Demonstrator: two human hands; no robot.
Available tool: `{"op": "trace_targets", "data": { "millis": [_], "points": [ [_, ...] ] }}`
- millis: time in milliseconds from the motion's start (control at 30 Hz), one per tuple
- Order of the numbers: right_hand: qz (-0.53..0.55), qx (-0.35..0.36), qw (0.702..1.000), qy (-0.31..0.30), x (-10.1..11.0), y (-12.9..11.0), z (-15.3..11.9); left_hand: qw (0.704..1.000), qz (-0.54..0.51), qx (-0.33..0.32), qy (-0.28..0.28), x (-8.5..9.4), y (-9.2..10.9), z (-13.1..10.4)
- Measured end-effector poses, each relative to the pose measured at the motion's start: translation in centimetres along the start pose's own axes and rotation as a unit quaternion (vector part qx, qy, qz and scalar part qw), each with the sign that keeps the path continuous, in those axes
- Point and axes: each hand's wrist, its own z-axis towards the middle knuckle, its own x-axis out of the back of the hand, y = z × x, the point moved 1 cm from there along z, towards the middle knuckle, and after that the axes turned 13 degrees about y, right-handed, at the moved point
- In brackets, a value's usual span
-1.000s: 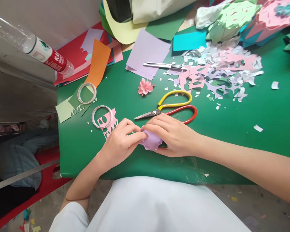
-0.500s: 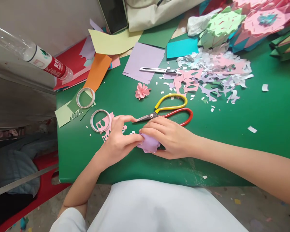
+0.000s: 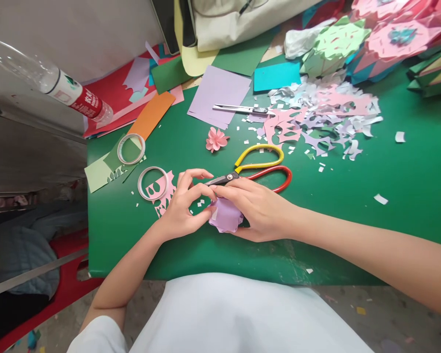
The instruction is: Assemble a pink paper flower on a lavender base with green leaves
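Observation:
A small folded piece of purple paper [image 3: 228, 215] with a scalloped edge is held between my hands, just above or on the table near its front. My right hand [image 3: 260, 208] wraps around its right side, with fingers over the top and thumb below. My left hand [image 3: 185, 203] pinches its left edge between thumb and forefinger, where a small pale patch shows. Right behind my hands lie open scissors [image 3: 231, 176] with one yellow and one red handle, partly covered by my right hand. A pink paper flower [image 3: 216, 139] sits beyond them.
On the green table [image 3: 338, 220] lie two tape rolls [image 3: 153, 183], a utility knife [image 3: 240, 109] on purple sheets [image 3: 220, 90], and a heap of paper scraps [image 3: 327, 110]. Finished paper shapes [image 3: 334, 44] stand at back right. A plastic bottle [image 3: 77, 98] leans at the left.
My left forefinger has bent in toward the purple paper's upper left edge, and the thumb has shifted slightly. At the back, the yellow sheet has curled up, showing a green sheet beside it.

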Motion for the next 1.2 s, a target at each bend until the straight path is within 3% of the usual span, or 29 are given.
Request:
{"op": "trace_targets", "data": {
  "millis": [233, 367, 467, 533, 600, 767, 833, 900, 1067, 1200],
  "points": [
    [-0.019, 0.013, 1.000, 0.001, -0.1, 0.0, -0.2, 0.996, 0.000, -0.039, 0.074, -0.6, 0.4, -0.3],
    [-0.046, 0.046, 0.998, 0.003, 1.0, -0.2, 0.3, 0.992, 0.004, -0.035, 0.119, 1.9, -0.1, -0.2],
    [-0.063, 0.047, 0.997, -0.012, 2.7, 0.2, 0.9, 0.973, 0.162, 0.028, 0.165, 4.3, -1.2, -0.5],
    [-0.141, 0.028, 0.989, -0.019, 3.7, 0.9, 1.1, 0.948, 0.287, 0.073, 0.121, 5.2, -2.0, -0.9],
    [-0.234, 0.005, 0.972, -0.031, 4.3, 1.6, 1.0, 0.930, 0.347, 0.104, 0.062, 5.4, -2.6, -1.1],
    [-0.292, -0.042, 0.952, -0.082, 4.6, 2.5, 0.6, 0.917, 0.361, 0.165, -0.027, 4.9, -2.1, -1.0],
    [-0.274, -0.073, 0.955, -0.092, 4.7, 2.5, 0.4, 0.914, 0.345, 0.212, -0.023, 5.0, -1.6, -0.9],
    [-0.250, -0.099, 0.959, -0.090, 4.8, 2.6, 0.3, 0.916, 0.330, 0.227, 0.031, 5.2, -1.2, -0.8],
    [-0.236, -0.122, 0.963, -0.052, 4.7, 2.8, 0.2, 0.931, 0.208, 0.160, 0.255, 5.4, -0.5, -1.2],
    [-0.204, -0.082, 0.975, 0.029, 4.7, 2.1, 0.8, 0.940, -0.017, 0.118, 0.320, 4.5, 0.4, -1.6]
  ]
}}
